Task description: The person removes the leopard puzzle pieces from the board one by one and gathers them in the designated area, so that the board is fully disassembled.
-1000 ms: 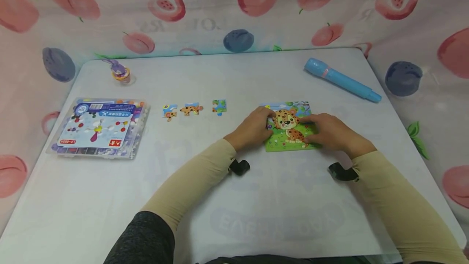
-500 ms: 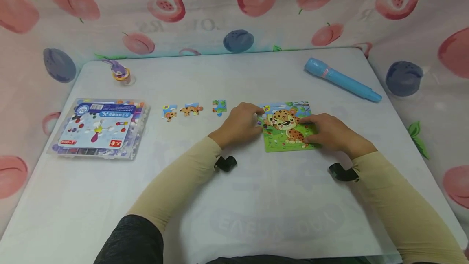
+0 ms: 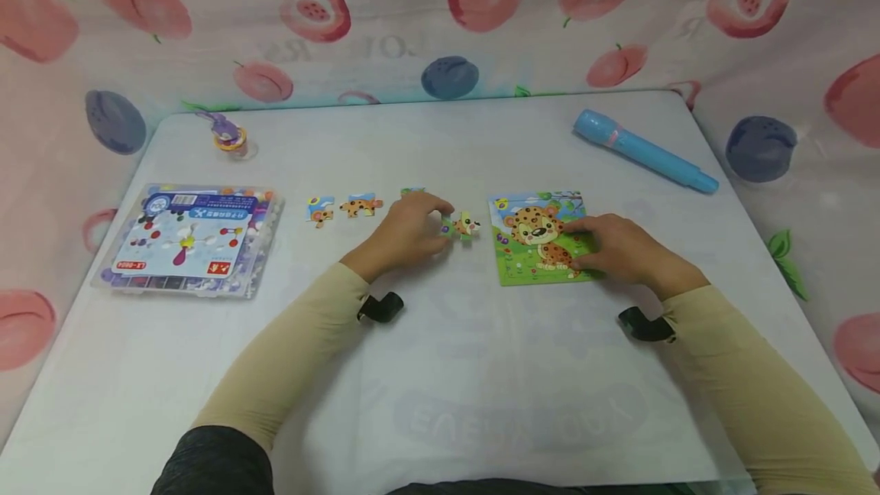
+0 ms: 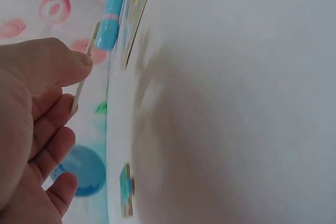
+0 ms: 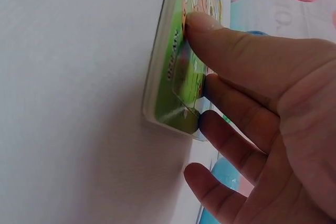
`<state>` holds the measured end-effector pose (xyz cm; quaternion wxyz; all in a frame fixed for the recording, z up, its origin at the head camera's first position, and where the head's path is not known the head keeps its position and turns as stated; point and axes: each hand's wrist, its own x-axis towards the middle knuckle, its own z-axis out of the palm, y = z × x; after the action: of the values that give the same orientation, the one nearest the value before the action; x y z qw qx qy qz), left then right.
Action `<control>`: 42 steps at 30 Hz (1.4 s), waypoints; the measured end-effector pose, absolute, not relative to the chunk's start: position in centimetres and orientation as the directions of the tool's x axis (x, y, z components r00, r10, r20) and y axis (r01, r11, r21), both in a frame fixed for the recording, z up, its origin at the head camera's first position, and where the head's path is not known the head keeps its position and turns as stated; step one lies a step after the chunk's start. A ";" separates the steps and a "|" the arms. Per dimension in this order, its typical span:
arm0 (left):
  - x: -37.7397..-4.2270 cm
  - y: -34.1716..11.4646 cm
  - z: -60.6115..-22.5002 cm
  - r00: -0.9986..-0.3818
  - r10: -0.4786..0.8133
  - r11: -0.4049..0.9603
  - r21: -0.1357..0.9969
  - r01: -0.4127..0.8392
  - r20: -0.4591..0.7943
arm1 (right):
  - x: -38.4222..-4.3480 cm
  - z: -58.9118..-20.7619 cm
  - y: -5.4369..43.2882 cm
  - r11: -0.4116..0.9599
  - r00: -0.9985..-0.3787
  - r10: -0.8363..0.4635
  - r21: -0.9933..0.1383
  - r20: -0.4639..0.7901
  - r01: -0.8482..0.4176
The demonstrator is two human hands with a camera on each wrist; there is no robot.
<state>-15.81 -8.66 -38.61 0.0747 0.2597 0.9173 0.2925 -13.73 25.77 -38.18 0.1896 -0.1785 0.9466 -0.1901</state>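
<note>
Left hand [image 3: 406, 235] pinches a puzzle piece [image 3: 467, 226] above the table [image 3: 522, 373], left of the leopard puzzle [image 3: 529, 231].
The right hand [image 3: 622, 252] rests relaxed thumb and fingers on that puzzle's right side; two loose pieces [image 3: 359, 206] lie farther left, a blue tube [image 3: 646, 152] far right.

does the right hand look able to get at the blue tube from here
Probably yes. The right hand touches the puzzle, but nothing appears to stand between it and the blue tube, which lies on the table just beyond.
</note>
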 end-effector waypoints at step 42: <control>-13.4 -22.4 -39.5 -0.936 0.298 0.822 0.549 0.151 -0.188 | -13.7 -38.2 25.7 0.860 -0.863 -0.420 -0.426 -0.280 -0.280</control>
<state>-13.44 -22.37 -39.46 0.1339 0.1188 0.9450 0.2737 -13.70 25.75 -38.20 0.1850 -0.1850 0.9465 -0.1891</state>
